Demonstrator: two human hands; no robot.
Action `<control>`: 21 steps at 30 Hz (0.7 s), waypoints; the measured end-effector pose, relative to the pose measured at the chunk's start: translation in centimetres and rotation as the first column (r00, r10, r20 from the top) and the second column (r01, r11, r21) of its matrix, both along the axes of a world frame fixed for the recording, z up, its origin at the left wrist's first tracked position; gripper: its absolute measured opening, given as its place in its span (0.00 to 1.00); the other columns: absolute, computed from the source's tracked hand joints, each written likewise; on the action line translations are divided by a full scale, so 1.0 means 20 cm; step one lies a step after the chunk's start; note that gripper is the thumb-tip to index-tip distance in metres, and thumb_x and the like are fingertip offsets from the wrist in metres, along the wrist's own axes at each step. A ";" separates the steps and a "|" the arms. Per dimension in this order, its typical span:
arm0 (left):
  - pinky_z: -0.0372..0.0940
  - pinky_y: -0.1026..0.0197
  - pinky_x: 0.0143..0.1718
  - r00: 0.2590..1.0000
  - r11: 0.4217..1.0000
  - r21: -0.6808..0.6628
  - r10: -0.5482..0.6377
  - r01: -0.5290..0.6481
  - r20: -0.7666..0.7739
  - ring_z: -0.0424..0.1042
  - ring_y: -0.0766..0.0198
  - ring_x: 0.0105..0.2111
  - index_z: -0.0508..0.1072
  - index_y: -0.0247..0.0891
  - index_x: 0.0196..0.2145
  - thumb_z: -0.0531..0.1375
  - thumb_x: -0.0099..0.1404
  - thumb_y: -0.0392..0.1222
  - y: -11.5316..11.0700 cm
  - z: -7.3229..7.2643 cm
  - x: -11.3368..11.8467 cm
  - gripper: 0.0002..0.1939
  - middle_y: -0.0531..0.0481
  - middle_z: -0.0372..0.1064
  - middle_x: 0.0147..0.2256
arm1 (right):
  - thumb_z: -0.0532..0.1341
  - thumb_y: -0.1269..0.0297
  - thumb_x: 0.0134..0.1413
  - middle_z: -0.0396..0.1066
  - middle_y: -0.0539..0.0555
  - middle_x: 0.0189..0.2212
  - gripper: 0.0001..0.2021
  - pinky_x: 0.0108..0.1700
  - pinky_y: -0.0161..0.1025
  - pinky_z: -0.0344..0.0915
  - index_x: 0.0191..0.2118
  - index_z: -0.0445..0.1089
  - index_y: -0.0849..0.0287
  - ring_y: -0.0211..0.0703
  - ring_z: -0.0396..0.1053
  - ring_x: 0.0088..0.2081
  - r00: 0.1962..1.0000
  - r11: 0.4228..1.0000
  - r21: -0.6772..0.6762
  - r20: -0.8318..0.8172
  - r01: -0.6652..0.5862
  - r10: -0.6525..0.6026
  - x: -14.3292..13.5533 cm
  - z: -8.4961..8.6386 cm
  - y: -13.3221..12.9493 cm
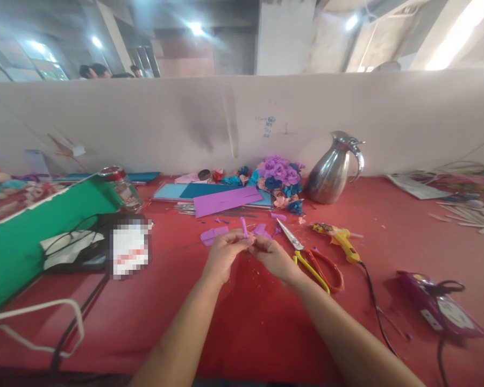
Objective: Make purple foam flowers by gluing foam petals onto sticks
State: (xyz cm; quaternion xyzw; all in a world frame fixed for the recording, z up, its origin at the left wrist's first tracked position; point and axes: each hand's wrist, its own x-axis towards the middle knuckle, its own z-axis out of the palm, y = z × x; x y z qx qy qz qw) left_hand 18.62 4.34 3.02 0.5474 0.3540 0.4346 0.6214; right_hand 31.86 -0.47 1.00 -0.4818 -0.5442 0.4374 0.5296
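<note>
My left hand (225,252) is closed in a pinch on a small rolled piece of purple crepe paper (244,227) that stands up from the fingertips. The fingers of my right hand (275,258) are pinched together at the foot of the same piece, touching the left fingertips. Behind the hands lie cut purple paper pieces (213,235). Scissors (296,242) with yellow and red handles rest to the right of my right hand, blades slightly apart. Beyond them is a yellow glue gun (344,244) with its cord.
A bunch of paper flowers (280,174) stands near the wall beside a steel jug (333,172). Purple and blue paper sheets (226,201) lie behind the hands. To the left are a glass jar (121,188) and a green divider (44,236); a purple power strip (439,303) is at right.
</note>
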 end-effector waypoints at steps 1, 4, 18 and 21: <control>0.62 0.57 0.44 1.000 1.000 0.027 0.014 -0.014 -0.022 0.72 0.57 0.36 0.81 0.40 0.25 0.69 0.47 0.42 0.00 0.00 0.00 0.06 0.48 0.77 0.30 | 0.59 0.60 0.52 0.73 0.51 0.29 0.07 0.44 0.42 0.64 0.31 0.69 0.57 0.42 0.69 0.35 0.997 0.998 0.012 0.014 0.069 -0.070 0.01 0.00 0.00; 0.61 0.57 0.45 0.990 0.989 0.126 0.092 -0.078 -0.109 0.71 0.58 0.35 0.81 0.41 0.25 0.69 0.49 0.43 -0.01 0.01 0.01 0.04 0.50 0.76 0.29 | 0.60 0.60 0.51 0.74 0.54 0.35 0.09 0.44 0.42 0.64 0.37 0.71 0.58 0.43 0.69 0.37 0.965 0.963 0.069 0.019 0.261 -0.263 0.04 0.03 -0.01; 0.63 0.57 0.43 0.975 0.967 0.253 0.074 -0.018 -0.210 0.73 0.56 0.36 0.82 0.44 0.28 0.67 0.51 0.42 -0.01 -0.02 0.03 0.04 0.50 0.78 0.31 | 0.62 0.61 0.51 0.74 0.54 0.32 0.06 0.38 0.39 0.65 0.32 0.74 0.57 0.43 0.69 0.35 0.954 0.938 0.206 0.054 0.279 -0.295 0.02 0.08 -0.04; 0.63 0.57 0.44 0.973 0.971 0.237 0.045 0.010 -0.226 0.73 0.56 0.36 0.82 0.44 0.30 0.66 0.52 0.41 -0.02 -0.01 0.04 0.05 0.50 0.78 0.31 | 0.60 0.59 0.53 0.74 0.55 0.34 0.09 0.37 0.39 0.66 0.36 0.74 0.58 0.43 0.69 0.35 0.959 0.952 0.127 0.018 0.279 -0.284 0.03 0.08 -0.04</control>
